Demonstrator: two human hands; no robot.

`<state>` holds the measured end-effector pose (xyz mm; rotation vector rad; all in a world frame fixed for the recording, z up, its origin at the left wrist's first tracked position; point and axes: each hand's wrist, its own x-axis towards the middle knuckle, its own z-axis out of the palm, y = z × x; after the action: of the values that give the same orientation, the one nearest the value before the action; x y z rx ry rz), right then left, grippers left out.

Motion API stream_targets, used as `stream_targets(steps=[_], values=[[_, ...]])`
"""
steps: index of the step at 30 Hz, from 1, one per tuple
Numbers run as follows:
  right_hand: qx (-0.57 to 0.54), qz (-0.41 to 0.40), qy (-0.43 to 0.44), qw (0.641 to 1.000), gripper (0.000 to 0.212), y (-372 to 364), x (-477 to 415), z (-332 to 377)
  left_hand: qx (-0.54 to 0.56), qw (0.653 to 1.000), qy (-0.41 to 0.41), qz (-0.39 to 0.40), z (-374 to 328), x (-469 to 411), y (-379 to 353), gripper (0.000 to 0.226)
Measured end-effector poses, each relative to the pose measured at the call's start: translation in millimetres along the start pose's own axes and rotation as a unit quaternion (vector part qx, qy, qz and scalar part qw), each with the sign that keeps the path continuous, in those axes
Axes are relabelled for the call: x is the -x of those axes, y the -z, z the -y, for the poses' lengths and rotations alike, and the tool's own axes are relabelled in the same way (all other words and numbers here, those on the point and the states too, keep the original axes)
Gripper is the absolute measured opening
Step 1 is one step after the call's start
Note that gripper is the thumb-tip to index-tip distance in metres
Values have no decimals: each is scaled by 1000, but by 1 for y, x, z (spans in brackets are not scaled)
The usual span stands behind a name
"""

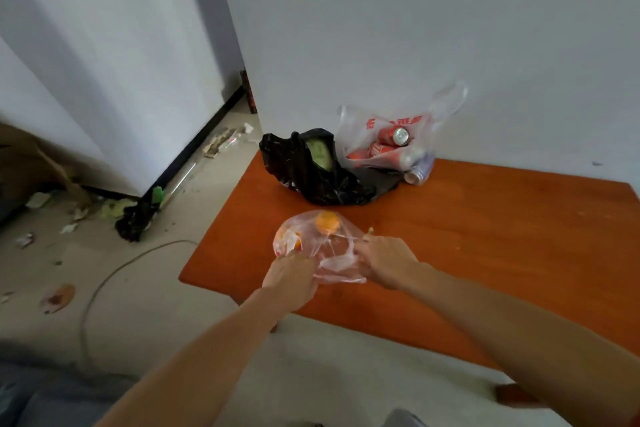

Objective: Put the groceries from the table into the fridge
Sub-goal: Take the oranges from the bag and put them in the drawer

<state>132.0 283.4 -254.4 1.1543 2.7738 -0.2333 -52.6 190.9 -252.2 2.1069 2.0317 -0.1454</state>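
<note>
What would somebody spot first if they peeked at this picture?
The left hand and the right hand grip a clear plastic bag of orange fruit near the front left corner of the bright orange-brown wooden table. Behind it, by the wall, sit a crumpled black plastic bag with something green inside and a white printed plastic bag of red drink cans.

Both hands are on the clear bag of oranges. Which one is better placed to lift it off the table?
Probably the right hand: it pinches the gathered neck of the clear bag, so the oranges would hang below. The left hand only grips the bag's near edge.
</note>
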Motion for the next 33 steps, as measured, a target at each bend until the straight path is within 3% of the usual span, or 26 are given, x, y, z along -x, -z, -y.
stream_targets(steps=[5, 9, 12, 16, 20, 25, 29, 33], values=[[-9, 56, -1, 998, 13, -26, -52, -9, -86, 992, -66, 70, 14, -52, -33, 40], [-8, 68, 56, 996, 23, -41, -96, -13, -165, 972, -95, 135, 32, -91, -57, 44], [-11, 65, 84, 994, 30, -54, -134, -18, -163, 976, -62, 133, 54, -116, -59, 49], [-9, 65, 84, 994, 48, -64, -180, -29, -70, 991, 9, 111, 94, -152, -52, 48], [-27, 117, 50, 992, 50, -77, -203, -36, 12, 990, 52, 127, 120, -168, -57, 42], [-140, 77, -3, 987, 38, -89, -214, -41, 82, 974, 59, 203, 136, -177, -69, 58], [-200, 22, -105, 974, 28, -90, -213, -37, 84, 976, -29, 200, 141, -179, -78, 74], [-217, 95, -208, 949, 22, -88, -200, -31, 87, 969, -117, 200, 155, -173, -81, 91]])
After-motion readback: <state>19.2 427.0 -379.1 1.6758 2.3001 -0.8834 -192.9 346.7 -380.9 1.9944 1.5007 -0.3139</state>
